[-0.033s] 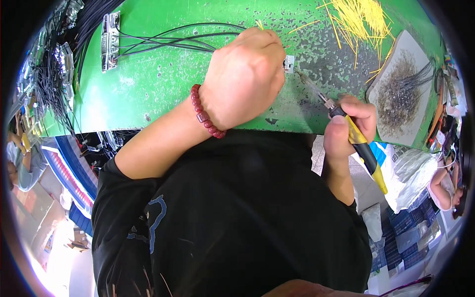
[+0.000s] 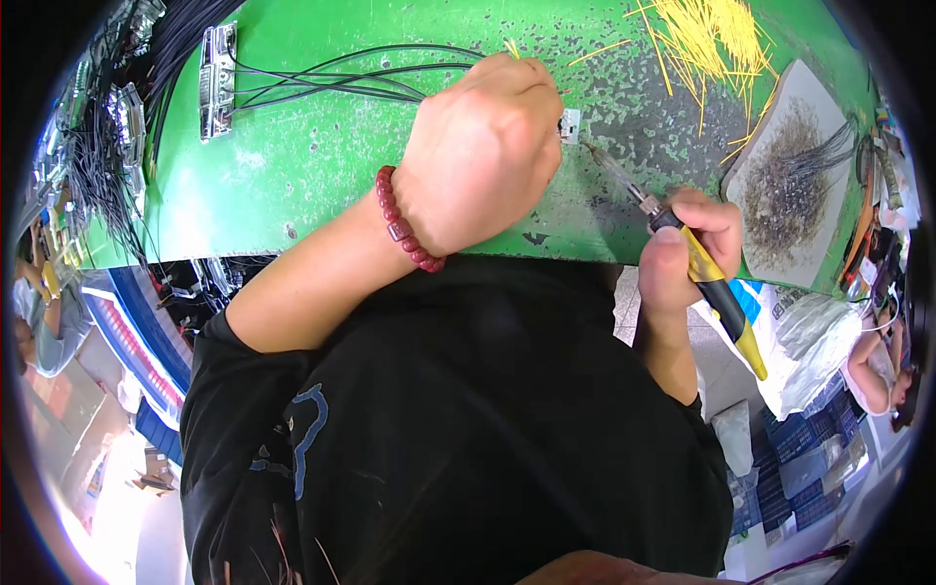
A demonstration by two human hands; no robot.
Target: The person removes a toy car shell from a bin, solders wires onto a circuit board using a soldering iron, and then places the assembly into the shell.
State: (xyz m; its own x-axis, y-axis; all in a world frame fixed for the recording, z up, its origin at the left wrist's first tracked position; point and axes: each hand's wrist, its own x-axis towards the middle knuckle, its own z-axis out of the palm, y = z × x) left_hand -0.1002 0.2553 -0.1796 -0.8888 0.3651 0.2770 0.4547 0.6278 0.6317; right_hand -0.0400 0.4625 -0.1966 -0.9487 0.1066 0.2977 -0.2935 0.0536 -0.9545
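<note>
My left hand [image 2: 483, 156], a red bead bracelet [image 2: 405, 229] on its wrist, is closed on the green bench [image 2: 322, 166] and pinches a small white connector [image 2: 570, 125] at its fingertips. Thin black wires [image 2: 341, 83] run from under that hand to a metal connector block [image 2: 216, 78] at the far left. My right hand [image 2: 682, 244] grips a soldering iron with a yellow and black handle [image 2: 717, 292]. Its metal tip [image 2: 597, 154] points up and left and ends just below the white connector.
A heap of short yellow wire pieces [image 2: 712, 39] lies at the back right. A grey pad [image 2: 790, 175] with dark residue and a wire bundle sits right of the iron. More black cables [image 2: 97, 166] hang at the left edge. Blue crates [image 2: 809, 458] stand below right.
</note>
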